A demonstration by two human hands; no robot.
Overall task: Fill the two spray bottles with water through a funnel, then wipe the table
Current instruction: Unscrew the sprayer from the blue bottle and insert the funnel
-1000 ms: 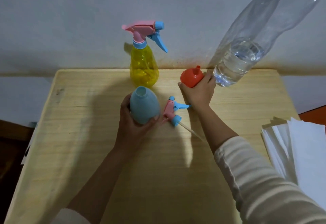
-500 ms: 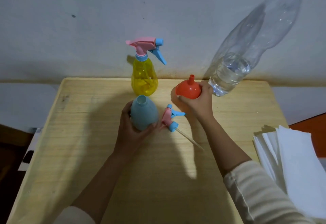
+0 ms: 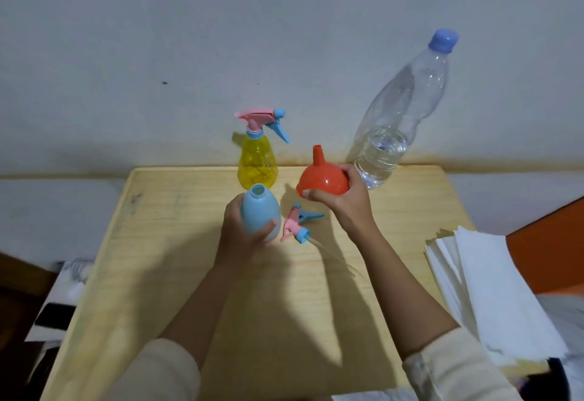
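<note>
Blue spray bottle [image 3: 261, 212], capless, upright in left hand [image 3: 240, 236]

no readable text, labels or numbers

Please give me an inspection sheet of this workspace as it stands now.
Surface: light wooden table, dry as far as seen.
Job's things: open pale blue spray bottle; yellow spray bottle capped, at the wall; orange plastic funnel, spout up; pink-and-blue trigger head lying flat; clear water bottle, partly filled, capped; white paper sheets stacked at right.
Clutter: nothing seen.
Grippers: left hand grips the blue bottle; right hand holds the funnel.
Cables: nothing seen.
Surroundings: grey wall.
</note>
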